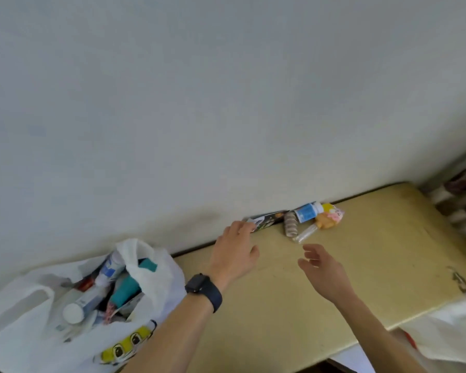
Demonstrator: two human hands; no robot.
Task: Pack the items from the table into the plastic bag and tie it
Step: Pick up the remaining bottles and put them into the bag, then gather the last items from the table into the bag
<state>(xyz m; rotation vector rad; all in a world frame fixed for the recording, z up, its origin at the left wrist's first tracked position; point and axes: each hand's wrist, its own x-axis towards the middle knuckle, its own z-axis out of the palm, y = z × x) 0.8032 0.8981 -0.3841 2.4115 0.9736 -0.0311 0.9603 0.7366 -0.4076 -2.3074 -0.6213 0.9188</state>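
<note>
A white plastic bag (156,281) stands open at the table's left end, filled with tubes, bottles and packets. Against the wall lies a dark printed flat packet (269,218); the fingertips of my left hand (236,251) touch its left end, and I cannot tell if they grip it. That wrist wears a dark watch. Further right lie a brown striped wrapper (290,224), a blue-and-white bottle (308,211), a clear small vial (306,233) and an orange-pink snack pack (330,218). My right hand (322,267) hovers open just below the vial, holding nothing.
The beige table (361,278) runs along a pale wall (226,103). A white cloth or bag (452,329) lies at its right front corner. A small dark cord-like thing (459,278) rests near the right edge. Striped fabric (463,195) shows beyond the table's far right.
</note>
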